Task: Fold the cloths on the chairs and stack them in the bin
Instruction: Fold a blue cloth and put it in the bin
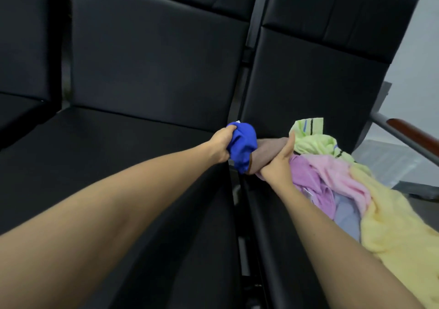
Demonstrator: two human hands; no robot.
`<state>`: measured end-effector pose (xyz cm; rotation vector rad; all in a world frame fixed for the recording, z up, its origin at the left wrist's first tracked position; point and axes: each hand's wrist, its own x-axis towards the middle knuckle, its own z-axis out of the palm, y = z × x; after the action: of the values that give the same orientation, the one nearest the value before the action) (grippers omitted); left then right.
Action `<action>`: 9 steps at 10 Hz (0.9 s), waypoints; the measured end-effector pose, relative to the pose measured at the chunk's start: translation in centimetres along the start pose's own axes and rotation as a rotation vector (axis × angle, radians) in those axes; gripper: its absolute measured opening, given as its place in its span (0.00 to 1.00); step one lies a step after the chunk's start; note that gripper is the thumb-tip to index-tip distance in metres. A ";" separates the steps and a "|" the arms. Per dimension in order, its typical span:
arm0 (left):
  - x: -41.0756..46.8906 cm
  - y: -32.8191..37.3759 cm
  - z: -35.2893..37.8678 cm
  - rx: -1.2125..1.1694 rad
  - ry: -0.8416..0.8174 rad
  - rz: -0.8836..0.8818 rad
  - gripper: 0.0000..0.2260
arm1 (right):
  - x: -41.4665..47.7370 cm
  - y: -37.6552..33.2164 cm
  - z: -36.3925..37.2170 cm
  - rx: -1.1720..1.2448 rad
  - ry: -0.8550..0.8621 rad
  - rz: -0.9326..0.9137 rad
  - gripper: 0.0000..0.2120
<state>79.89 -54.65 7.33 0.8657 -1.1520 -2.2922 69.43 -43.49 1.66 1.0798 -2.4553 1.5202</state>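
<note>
Right over the gap between the two seats, the left hand (222, 145) has its fingers bunched tight around a crumpled bright blue cloth (243, 145). It's balled up rather than held by a corner. Next to it the right hand (276, 163) clamps a soft tan-brown cloth (267, 150), thumb laid up along it. The fingers are tucked underneath where I can't really see them.

The two cloths touch, so my guess is they're being pulled apart, one per hand, to free a single piece for folding.

Everything else sits in a loose heap on the right-hand black padded chair (308, 82): a pale green striped towel (313, 142), a lilac cloth (306, 175), a pink towel (339, 173), a grey-blue cloth (348, 211) and a big fluffy yellow towel (394, 216). The left-hand black padded chair (142, 142) looks like the flat spot for folding. Nothing's folded yet, and I can't pick out the bin for sure.
</note>
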 end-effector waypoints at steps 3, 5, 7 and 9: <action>0.5 -0.3 0.3 -0.135 0.074 0.085 0.17 | 0.7 -4.4 -6.3 -0.012 0.603 0.026 0.14; -0.8 1.1 -0.6 -0.185 0.095 0.071 0.16 | 1.2 -2.5 -9.8 -0.793 -0.054 0.098 0.21; -4.4 3.4 -0.8 0.053 -0.045 0.046 0.11 | -1.8 -6.1 -8.6 -0.951 -0.116 0.278 0.22; -9.1 6.3 -1.8 0.640 -0.227 0.225 0.06 | -2.1 -14.8 -6.2 0.150 -0.348 0.132 0.26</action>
<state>88.22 -53.58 14.71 0.6385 -2.0310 -1.8839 77.83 -41.33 15.31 1.3347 -2.7213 1.7064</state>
